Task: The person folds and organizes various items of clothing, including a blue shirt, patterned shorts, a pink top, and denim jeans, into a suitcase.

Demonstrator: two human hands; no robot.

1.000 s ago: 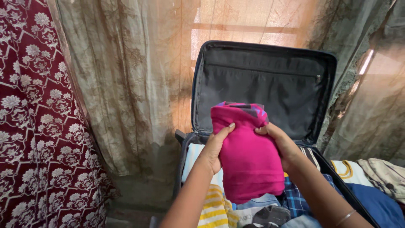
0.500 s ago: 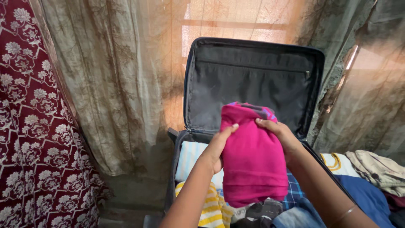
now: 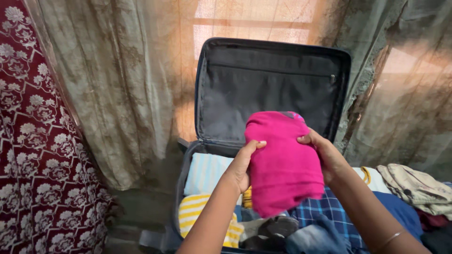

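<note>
- A folded magenta garment (image 3: 284, 162) is held up between both hands, just above the clothes packed in the open suitcase (image 3: 188, 164) and in front of its raised black lid (image 3: 268, 89).
- The left hand (image 3: 241, 164) is closed on the garment's left edge, thumb on the front face; the right hand (image 3: 325, 155) grips the right edge the same way — both clasp the cloth, neither is free.
- Under the garment lie a blue plaid piece (image 3: 325, 211) and dark grey socks (image 3: 273, 230); to its left, a yellow-and-white striped top (image 3: 202, 214) and a pale blue striped fold (image 3: 207, 171).
- Right of the suitcase, outside it, sits a loose heap of clothes (image 3: 414, 188); left of it hang a sheer curtain (image 3: 117, 94) and a maroon patterned cloth (image 3: 33, 141).
- By my reading, the step in hand is placing the bundle — the next move calls for lowering it flat onto the packed layer, keeping the fold together.
</note>
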